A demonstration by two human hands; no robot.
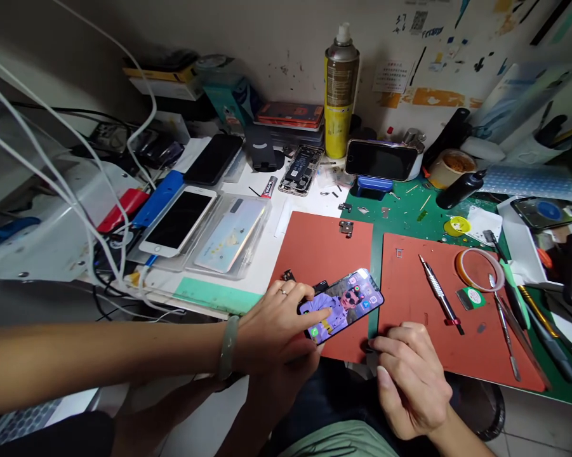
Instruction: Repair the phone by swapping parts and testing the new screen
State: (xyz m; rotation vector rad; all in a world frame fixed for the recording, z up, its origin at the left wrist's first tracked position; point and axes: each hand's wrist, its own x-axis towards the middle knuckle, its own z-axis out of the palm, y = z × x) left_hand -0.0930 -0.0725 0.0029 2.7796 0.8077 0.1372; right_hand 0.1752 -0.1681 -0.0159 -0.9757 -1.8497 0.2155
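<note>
The person's left hand (pixel 286 381) comes up from the bottom edge, under another person's arm, and reaches the near end of the lit smartphone with a colourful picture on its screen (pixel 345 303). The other hand covers most of it, so I cannot tell if its fingers close around the phone. The person's right hand (pixel 409 377) is just right of the phone but apart from it. Its fingers are bent and pressed together, with the tips on the near edge of the right red rubber mat (pixel 409 279), and nothing is visible between them. A co-worker's hand with a ring and a pale green bangle (pixel 273 324) comes from the left and puts one stretched finger on the screen. The phone lies slanted across the gap between the left red rubber mat (pixel 314 244) and the right one. There are three hands, one lit phone and two red mats. One slim metal screwdriver (pixel 440 295) and one ring of clear tape (pixel 478 270) lie on the right mat.
</note>
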